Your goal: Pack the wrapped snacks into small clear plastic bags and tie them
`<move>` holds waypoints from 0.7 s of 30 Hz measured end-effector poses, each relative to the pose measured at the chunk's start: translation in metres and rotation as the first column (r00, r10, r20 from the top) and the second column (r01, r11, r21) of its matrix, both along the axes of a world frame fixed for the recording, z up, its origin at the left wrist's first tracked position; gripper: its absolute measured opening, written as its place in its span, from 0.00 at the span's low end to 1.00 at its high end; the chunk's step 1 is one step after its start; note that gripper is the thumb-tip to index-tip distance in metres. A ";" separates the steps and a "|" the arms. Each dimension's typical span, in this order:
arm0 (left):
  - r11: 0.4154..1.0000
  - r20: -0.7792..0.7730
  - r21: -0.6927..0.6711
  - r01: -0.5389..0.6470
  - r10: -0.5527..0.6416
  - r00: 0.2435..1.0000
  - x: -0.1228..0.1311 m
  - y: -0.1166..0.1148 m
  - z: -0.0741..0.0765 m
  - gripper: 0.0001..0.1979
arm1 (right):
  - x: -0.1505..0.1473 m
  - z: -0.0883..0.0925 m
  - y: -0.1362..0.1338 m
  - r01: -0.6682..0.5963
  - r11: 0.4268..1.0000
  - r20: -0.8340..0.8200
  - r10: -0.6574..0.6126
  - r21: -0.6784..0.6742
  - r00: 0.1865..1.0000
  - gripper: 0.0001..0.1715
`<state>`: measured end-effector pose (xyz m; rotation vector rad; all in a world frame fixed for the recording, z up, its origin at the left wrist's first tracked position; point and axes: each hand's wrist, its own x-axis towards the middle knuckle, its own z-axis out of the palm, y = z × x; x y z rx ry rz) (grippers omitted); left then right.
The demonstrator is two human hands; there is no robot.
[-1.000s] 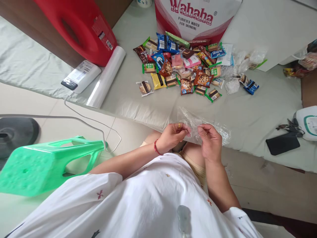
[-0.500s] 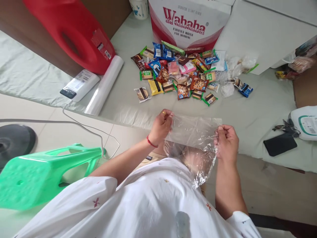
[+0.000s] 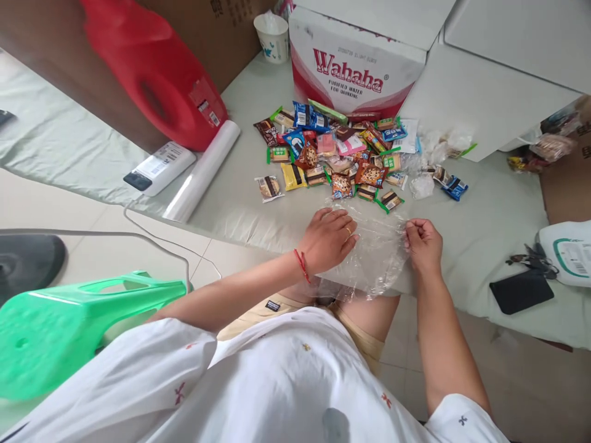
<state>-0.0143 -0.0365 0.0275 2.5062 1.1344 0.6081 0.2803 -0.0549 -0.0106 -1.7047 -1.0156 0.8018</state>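
Observation:
A clear plastic bag (image 3: pixel 373 258) lies spread over the table's front edge, its lower part hanging toward my lap. My left hand (image 3: pixel 327 239) rests palm down on the bag's left side, fingers stretched out. At the right edge, my right hand (image 3: pixel 423 243) pinches the plastic between thumb and fingers. Just beyond the bag is a pile of small wrapped snacks (image 3: pixel 341 147), with a chocolate-chip cookie packet (image 3: pixel 342 185) and a green-edged biscuit packet (image 3: pixel 390 201) nearest to it. Crumpled clear plastic (image 3: pixel 422 186) sits right of the pile.
Behind the snacks stands a Wahaha carton (image 3: pixel 351 74). To the left are a plastic roll (image 3: pixel 203 172), a white device (image 3: pixel 161 167) with a cord and a red jug (image 3: pixel 161 80). A black pouch (image 3: pixel 521 291) and keys lie at right; a green stool (image 3: pixel 83 326) is on the floor.
The bag has been lowered from in front of me onto the table edge. My left hand has let go of its corner and now lies flat on it; my right hand still pinches its side.

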 end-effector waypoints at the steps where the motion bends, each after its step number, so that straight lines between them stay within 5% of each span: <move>1: 0.999 -0.073 -0.041 0.011 -0.014 0.997 0.000 -0.001 -0.009 0.22 | 0.011 -0.001 0.001 -0.002 1.000 0.061 0.003 -0.016 0.998 0.22; 3: 0.997 -0.167 -0.081 -0.003 -0.010 0.986 -0.004 0.000 -0.029 0.26 | 0.029 0.002 0.003 0.011 0.999 0.290 0.005 -0.052 0.957 0.21; 5: 0.997 -0.205 -0.079 -0.002 -0.014 0.979 -0.009 0.001 -0.043 0.30 | 0.035 0.015 0.000 0.022 1.000 0.578 -0.014 -0.008 0.816 0.19; 8: 0.998 -0.215 -0.058 0.015 -0.028 0.976 -0.013 -0.002 -0.048 0.33 | 0.007 0.038 -0.019 -0.214 0.971 0.820 0.036 0.106 0.571 0.21; 11: 0.999 -0.212 -0.045 0.013 -0.022 0.977 -0.019 -0.002 -0.045 0.33 | -0.033 0.043 -0.049 -0.601 0.794 0.864 0.361 -0.088 0.350 0.25; 13: 0.999 -0.215 -0.042 0.004 -0.013 0.976 -0.027 0.001 -0.044 0.33 | -0.039 0.032 -0.071 -0.653 0.726 0.839 0.480 -0.217 0.256 0.28; 17: 0.997 -0.222 -0.066 0.049 -0.063 0.973 -0.043 0.009 -0.046 0.35 | 0.008 0.017 -0.096 -0.554 0.772 0.778 0.542 -0.312 0.317 0.29; 21: 0.996 -0.192 -0.075 0.056 -0.069 0.979 -0.046 0.009 -0.047 0.33 | 0.037 0.045 -0.063 -0.493 0.816 0.724 0.533 -0.302 0.438 0.21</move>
